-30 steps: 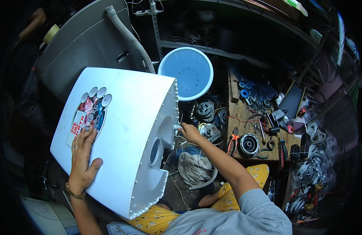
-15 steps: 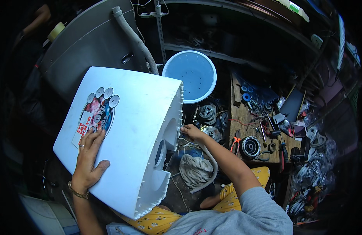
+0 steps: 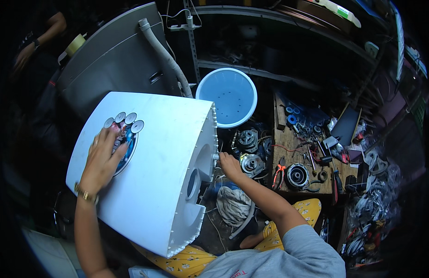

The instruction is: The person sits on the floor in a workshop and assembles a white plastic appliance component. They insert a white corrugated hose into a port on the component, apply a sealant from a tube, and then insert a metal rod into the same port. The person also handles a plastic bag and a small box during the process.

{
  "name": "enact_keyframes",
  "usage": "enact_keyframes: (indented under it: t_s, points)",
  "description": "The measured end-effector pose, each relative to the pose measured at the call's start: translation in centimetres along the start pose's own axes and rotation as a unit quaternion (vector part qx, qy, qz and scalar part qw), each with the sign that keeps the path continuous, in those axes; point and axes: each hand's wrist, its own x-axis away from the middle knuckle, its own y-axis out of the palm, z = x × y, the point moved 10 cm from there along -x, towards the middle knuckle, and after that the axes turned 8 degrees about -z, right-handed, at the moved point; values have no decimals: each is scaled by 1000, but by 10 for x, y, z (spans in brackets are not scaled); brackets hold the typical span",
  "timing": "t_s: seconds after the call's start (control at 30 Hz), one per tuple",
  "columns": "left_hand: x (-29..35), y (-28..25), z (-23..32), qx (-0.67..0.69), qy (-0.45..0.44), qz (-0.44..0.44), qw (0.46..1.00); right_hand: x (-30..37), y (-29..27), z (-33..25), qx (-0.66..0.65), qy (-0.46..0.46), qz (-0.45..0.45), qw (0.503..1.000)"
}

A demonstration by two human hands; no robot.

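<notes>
A large white plastic washing-machine body point(image 3: 145, 194) lies tilted across my lap, its hollow, ribbed underside facing right. My left hand point(image 3: 102, 160) rests with fingers stretched out on its broad face, partly covering a round colourful sticker point(image 3: 138, 126). At the right rim of the underside, the fingers of my right hand point(image 3: 230, 166) are closed around a small pale stub point(image 3: 216, 157). The fingertips are partly hidden there, and I cannot tell exactly what the stub is. Round openings point(image 3: 193, 183) show inside the underside.
A blue basket point(image 3: 226, 97) stands beyond the body. Behind it leans a grey panel point(image 3: 117, 55) with a hose point(image 3: 166, 58). Motors point(image 3: 250, 164) and a rag point(image 3: 233, 206) lie below my right arm. The wooden bench point(image 3: 288, 153) holds orange-handled pliers point(image 3: 279, 173), a motor part and loose hardware.
My left hand has slid up the white face onto the sticker. The body has shifted slightly, and my right hand stays at its right rim. A co-worker's arm shows more at upper left.
</notes>
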Motion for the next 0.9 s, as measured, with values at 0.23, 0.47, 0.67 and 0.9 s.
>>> enact_keyframes:
  t_s: [0.23, 0.47, 0.67, 0.9]
  points:
    - [-28, 45, -12, -16, -5, -44, 999, -15, 4, -11, -7, -107, -29, 994]
    - [-36, 49, -4, -4, 32, -41, 999, -30, 15, -9, -78, -150, -81, 982]
    - [-37, 52, 2, 4, 80, -34, 996, -44, 28, -4, -167, -150, -142, 964]
    - [-36, 50, 3, -10, 66, -30, 997, -54, 54, 15, -324, -53, -288, 900]
